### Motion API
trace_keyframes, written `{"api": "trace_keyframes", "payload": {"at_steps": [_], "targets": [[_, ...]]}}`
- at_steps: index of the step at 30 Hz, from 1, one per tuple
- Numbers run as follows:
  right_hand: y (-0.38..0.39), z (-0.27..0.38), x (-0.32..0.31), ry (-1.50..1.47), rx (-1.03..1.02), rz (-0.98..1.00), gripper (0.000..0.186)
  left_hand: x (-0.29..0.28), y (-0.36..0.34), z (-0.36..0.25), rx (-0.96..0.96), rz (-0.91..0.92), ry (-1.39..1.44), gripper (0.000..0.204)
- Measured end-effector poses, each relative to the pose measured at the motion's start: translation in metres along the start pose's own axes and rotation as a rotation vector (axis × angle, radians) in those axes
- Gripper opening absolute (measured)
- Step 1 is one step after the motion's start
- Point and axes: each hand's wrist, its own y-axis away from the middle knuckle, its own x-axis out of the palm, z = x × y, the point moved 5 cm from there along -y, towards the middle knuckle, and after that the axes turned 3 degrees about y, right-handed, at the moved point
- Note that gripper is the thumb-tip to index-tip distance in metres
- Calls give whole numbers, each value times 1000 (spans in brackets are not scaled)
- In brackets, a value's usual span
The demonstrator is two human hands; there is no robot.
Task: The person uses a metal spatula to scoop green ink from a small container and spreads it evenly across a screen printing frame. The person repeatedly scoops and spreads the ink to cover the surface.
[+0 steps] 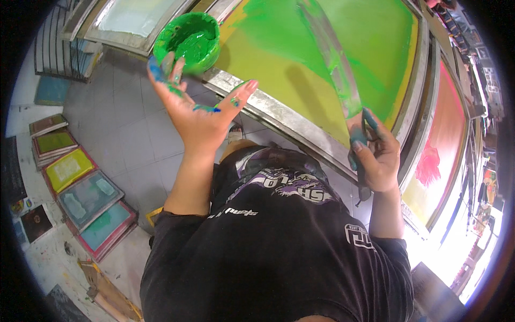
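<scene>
Scraper (340, 72) sits gripped in right hand (382, 158); left hand (201, 112) spreads by bowl (208, 60) (contact unclear).

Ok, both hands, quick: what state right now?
Left hand: open, fingers spread by the green bowl; contact cannot be told.
Right hand: closed, holding a long scraper.

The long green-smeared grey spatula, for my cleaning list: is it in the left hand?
No, the right hand holds the long grey spatula.

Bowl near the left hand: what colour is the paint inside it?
Bright green; the paint shows best in the head view.
</scene>
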Motion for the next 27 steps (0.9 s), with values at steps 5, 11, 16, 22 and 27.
{"api": "trace_keyframes", "payload": {"at_steps": [5,11,16,22,27], "targets": [[2,40,22,170,-142,97,56,35,-8,-11,224,206,-247,107],[5,42,26,326,-341,157,55,59,-4,-2,-1,278,1,103],[10,39,24,300,-304,103,57,73,3,-3,-47,328,171,100],[11,39,25,323,-391,-35,59,80,6,-11,25,406,114,97],[10,41,27,358,-417,-68,56,81,12,-13,27,420,109,97]]}}
